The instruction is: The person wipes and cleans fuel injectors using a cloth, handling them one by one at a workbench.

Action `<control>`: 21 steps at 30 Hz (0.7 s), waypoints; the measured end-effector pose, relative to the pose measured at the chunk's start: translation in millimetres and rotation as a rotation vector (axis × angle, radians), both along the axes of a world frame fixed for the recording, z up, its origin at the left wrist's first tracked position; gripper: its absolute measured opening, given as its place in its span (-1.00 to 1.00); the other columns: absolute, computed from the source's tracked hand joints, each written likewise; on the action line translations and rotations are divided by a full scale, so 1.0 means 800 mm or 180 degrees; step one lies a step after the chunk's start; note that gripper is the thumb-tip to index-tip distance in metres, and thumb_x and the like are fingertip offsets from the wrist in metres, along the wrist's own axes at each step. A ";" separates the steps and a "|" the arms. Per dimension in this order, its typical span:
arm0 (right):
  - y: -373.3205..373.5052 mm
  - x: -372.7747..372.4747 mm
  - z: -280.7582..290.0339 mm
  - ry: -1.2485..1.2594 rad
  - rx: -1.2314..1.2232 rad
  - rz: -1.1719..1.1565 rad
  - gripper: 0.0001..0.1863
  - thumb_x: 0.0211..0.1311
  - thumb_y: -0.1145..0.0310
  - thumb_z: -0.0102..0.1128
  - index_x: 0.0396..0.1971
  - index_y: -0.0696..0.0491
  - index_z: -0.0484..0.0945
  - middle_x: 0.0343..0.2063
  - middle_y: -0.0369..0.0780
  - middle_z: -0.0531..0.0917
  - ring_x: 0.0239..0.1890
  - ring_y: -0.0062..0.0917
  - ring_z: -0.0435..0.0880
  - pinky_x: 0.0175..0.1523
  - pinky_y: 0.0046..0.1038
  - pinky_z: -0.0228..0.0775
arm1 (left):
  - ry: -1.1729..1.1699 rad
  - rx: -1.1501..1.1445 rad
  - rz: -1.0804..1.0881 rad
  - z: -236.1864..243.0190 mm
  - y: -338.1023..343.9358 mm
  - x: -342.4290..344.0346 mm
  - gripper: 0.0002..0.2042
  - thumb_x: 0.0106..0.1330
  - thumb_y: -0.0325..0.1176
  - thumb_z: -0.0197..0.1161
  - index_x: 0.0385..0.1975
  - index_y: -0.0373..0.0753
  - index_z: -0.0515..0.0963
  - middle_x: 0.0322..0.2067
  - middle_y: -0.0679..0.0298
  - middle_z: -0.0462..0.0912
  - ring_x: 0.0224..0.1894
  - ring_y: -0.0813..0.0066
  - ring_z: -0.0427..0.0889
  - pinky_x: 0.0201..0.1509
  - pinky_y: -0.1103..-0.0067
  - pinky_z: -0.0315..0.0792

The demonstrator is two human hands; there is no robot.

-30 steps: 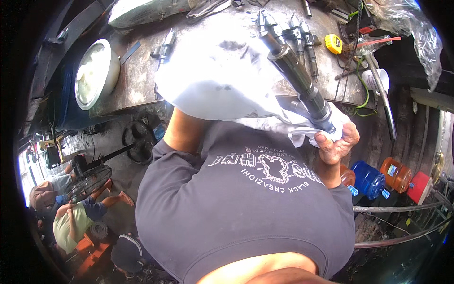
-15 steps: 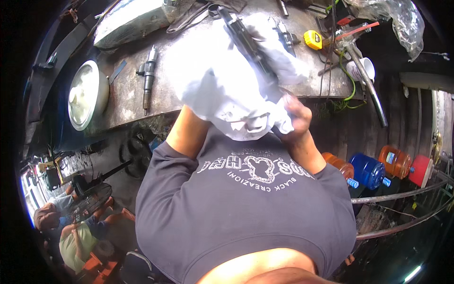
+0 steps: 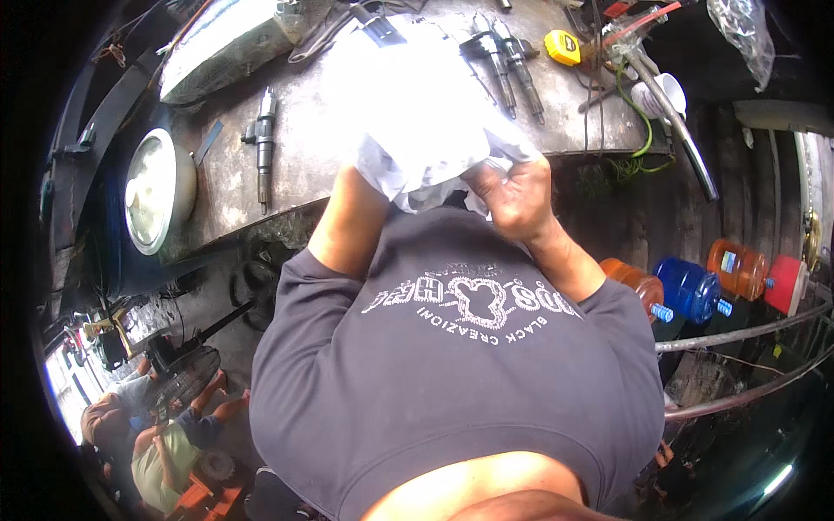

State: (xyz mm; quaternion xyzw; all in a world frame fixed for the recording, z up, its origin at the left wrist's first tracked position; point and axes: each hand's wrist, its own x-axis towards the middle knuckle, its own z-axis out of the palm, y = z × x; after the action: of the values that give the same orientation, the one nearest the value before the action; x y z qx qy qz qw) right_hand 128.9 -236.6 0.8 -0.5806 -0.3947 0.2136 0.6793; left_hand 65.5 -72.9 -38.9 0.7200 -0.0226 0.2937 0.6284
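Since half a second ago, the cloth (image 3: 434,113) has come over most of the dark part (image 3: 380,29), which showed along much of its length, and the right hand (image 3: 519,195) sits a little higher in my view. Two injectors (image 3: 493,65) (image 3: 521,69) beyond the cloth now show more fully.

Largest of what I see is the stained bench (image 3: 221,187), with a long pale block (image 3: 230,52) at its far left. I have the white cloth bunched over the near edge, glaring so bright that its folds wash out. Right of the person stand a blue jug (image 3: 686,289) and two orange jugs (image 3: 632,285) (image 3: 737,259). Left, the white bowl (image 3: 184,187) is at the bench's end. A metal bar (image 3: 673,122) juts past the right edge.

On my feed the right hand is closed on the cloth's near edge, thumb pressed in. The left hand is under the cloth; I cannot tell its grip. I see just one end of the dark part, at the cloth's far side. A third injector (image 3: 264,149) lies alone left of the cloth. Smallest, a yellow tape measure (image 3: 562,47) rests right of the pair.
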 end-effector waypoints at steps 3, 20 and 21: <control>-0.011 0.007 0.001 0.0491 -0.0011 0.0544 -0.66 0.04 0.46 0.15 -0.16 0.29 0.47 -0.26 -0.15 0.60 -0.23 -0.52 0.54 -0.08 -0.51 0.35 | 0.0017 0.0059 -0.0063 0.006 0.005 -0.005 -0.67 0.19 -0.29 0.14 -0.12 -0.36 0.45 -0.24 0.13 0.54 -0.19 0.37 0.55 -0.07 0.49 0.44; -0.034 0.042 -0.011 0.2688 0.0945 0.0987 -0.33 0.01 0.13 0.13 0.04 0.29 0.24 -0.26 -0.05 0.53 -0.24 -0.33 0.58 -0.09 -0.35 0.45 | -0.0381 -0.1161 0.0385 0.016 0.009 -0.019 -0.65 0.18 -0.31 0.15 -0.08 -0.35 0.42 -0.19 0.12 0.51 -0.14 0.36 0.51 -0.02 0.47 0.40; -0.038 0.042 -0.030 0.2786 0.0931 0.0660 -0.34 0.01 0.13 0.13 0.03 0.29 0.25 -0.25 -0.05 0.53 -0.23 -0.33 0.58 -0.07 -0.35 0.44 | -0.0337 -0.0973 0.0444 0.014 0.001 -0.014 -0.65 0.18 -0.31 0.15 -0.08 -0.35 0.42 -0.18 0.12 0.51 -0.13 0.36 0.51 -0.02 0.47 0.40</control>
State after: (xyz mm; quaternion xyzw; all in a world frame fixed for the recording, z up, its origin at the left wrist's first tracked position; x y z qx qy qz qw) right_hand 162.2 -266.8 -23.2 -0.2917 -0.1531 0.4471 0.8316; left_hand 54.3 -72.4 -27.6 0.5994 0.0393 0.3742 0.7065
